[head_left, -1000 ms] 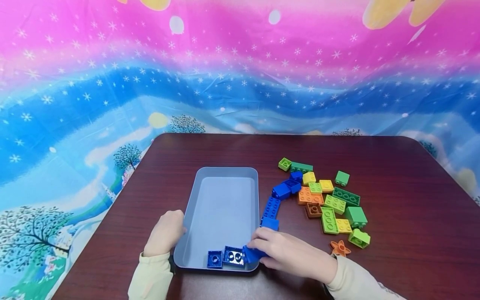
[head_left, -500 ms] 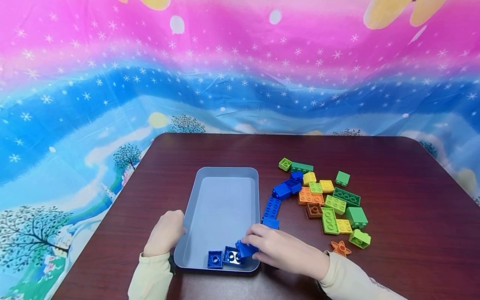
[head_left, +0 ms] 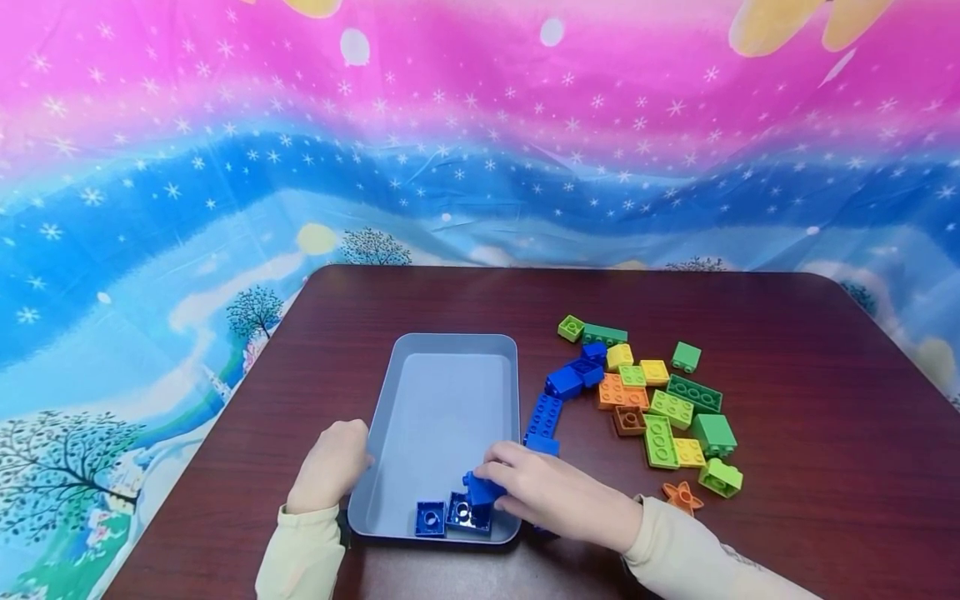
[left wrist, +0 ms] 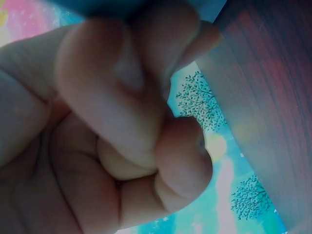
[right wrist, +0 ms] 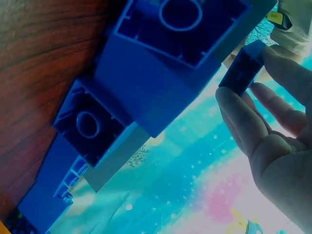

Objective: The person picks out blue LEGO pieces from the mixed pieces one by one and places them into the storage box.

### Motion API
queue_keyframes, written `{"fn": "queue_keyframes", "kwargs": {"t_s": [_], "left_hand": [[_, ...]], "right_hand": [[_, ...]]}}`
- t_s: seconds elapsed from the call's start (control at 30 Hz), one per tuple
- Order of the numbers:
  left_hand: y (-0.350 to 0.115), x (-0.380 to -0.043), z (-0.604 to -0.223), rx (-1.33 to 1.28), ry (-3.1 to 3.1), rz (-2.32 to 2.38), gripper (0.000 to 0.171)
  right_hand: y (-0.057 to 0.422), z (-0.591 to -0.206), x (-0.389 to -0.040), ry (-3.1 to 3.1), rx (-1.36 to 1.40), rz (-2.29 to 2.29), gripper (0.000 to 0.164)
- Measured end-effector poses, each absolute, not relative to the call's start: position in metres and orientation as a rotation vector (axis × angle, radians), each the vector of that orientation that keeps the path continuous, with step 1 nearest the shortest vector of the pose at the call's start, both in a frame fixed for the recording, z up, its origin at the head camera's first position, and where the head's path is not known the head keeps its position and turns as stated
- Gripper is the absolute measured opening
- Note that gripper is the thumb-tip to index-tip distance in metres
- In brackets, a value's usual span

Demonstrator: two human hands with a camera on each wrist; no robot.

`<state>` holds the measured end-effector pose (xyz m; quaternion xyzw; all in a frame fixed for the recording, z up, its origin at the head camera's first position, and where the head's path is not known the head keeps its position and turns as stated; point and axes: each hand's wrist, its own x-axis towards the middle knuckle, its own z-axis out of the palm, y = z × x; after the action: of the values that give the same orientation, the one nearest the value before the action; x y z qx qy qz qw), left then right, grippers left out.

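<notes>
My right hand pinches a blue toy building brick between thumb and fingers, over the front right part of a grey-blue tray. In the right wrist view, the same brick shows at the fingertips. It overlaps a dark blue brick lying upside down in the tray, with a smaller upturned blue brick to its left. My left hand grips the tray's left rim with curled fingers; in the left wrist view, the blurred tray crosses the top above those fingers.
Blue bricks line the tray's right side, including a long studded one and a plain one. Farther right lie several green, yellow and orange bricks, among them a dark green one, and an orange flower piece. A printed cloth hangs behind the table.
My right hand has moved left and slightly up with the blue brick, from the tray's right rim to above the upturned brick. My left hand and the tray have stayed put.
</notes>
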<state>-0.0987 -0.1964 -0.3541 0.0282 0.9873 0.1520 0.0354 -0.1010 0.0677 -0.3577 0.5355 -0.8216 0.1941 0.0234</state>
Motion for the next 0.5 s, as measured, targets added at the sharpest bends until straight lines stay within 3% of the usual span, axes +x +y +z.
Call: {"fn": "queue_keyframes", "kwargs": {"t_s": [0.5], "left_hand": [[-0.1967,-0.0991,-0.3563,0.089,3.033,0.465,0.015]], "right_hand": [[0.0597,-0.3640,-0.1096,-2.610,1.631,0.536,0.030]]}}
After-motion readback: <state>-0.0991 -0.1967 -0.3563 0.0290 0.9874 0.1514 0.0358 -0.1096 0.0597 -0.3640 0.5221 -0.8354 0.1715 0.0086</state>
